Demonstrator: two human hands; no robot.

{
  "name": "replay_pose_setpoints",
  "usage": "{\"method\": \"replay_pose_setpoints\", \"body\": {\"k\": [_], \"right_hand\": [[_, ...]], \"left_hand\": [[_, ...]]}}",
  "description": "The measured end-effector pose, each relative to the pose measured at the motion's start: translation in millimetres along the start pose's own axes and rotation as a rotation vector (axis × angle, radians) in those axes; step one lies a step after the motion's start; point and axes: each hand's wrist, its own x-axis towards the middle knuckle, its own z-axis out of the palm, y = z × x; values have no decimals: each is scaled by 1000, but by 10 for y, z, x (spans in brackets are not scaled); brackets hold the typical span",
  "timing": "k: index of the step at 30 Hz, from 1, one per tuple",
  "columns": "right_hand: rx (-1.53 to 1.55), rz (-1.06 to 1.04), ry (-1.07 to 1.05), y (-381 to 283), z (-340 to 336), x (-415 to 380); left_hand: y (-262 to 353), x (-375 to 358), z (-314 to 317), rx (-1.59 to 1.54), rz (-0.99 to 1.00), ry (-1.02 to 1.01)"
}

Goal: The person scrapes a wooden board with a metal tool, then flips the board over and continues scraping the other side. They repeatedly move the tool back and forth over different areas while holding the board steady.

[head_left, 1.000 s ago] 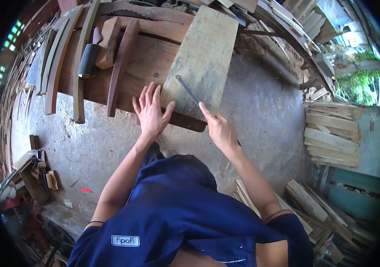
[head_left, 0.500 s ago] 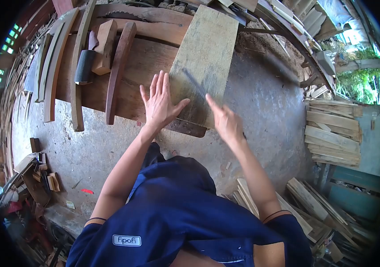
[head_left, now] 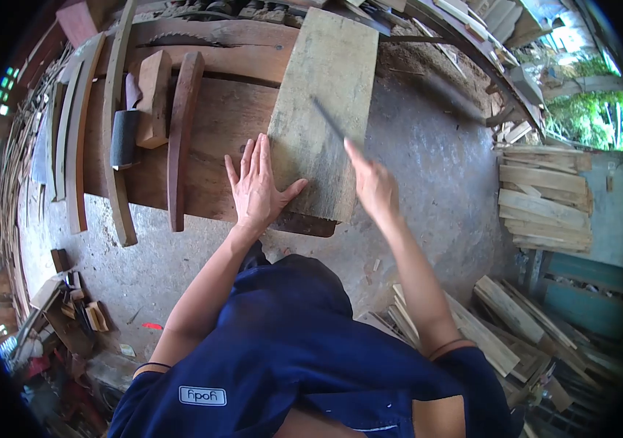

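Note:
A pale, rough plank (head_left: 329, 62) lies on the wooden bench, its near end at the bench's front edge. My left hand (head_left: 256, 191) is spread flat at the plank's left edge, with the thumb over the board and the other fingers pointing away from me. In my right hand (head_left: 377, 188), at the plank's right edge, is a slim, straight dark tool (head_left: 328, 118), with the index finger stretched along it. The tool slants up and left over the plank; its grip is hidden in the closed fingers.
On the bench (head_left: 227, 109) left of my hand lie a reddish curved wooden piece (head_left: 183, 139), a wood block (head_left: 154, 98), a dark grey sanding-roll-like cylinder (head_left: 125, 139) and several curved strips. Stacked boards (head_left: 545, 201) stand at the right; offcuts (head_left: 501, 336) lie on the floor.
The dark tool's tip has shifted slightly up and right over the plank. My left hand has slid a little down and left in view. The view itself has shifted slightly.

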Motion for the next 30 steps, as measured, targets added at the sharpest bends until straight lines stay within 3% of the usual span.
{"method": "replay_pose_setpoints", "body": {"k": [5, 7, 10, 19, 21, 22, 26, 30], "right_hand": [[29, -27, 274, 217, 123, 689], [141, 237, -79, -66, -176, 462], [9, 1, 108, -168, -60, -218], [107, 144, 79, 426, -27, 821], [131, 143, -28, 330, -140, 468], [132, 23, 95, 362, -2, 216], [110, -3, 2, 460, -50, 125], [100, -54, 109, 783, -41, 1100]], "left_hand": [[-6, -6, -38, 12, 12, -38], [-17, 33, -27, 51, 26, -64], [31, 283, -101, 52, 71, -22], [176, 514, 78, 151, 96, 37], [198, 525, 68, 179, 82, 36], [210, 536, 64, 198, 79, 26], [224, 535, 42, 216, 64, -13], [235, 537, 61, 261, 59, -20]]}}
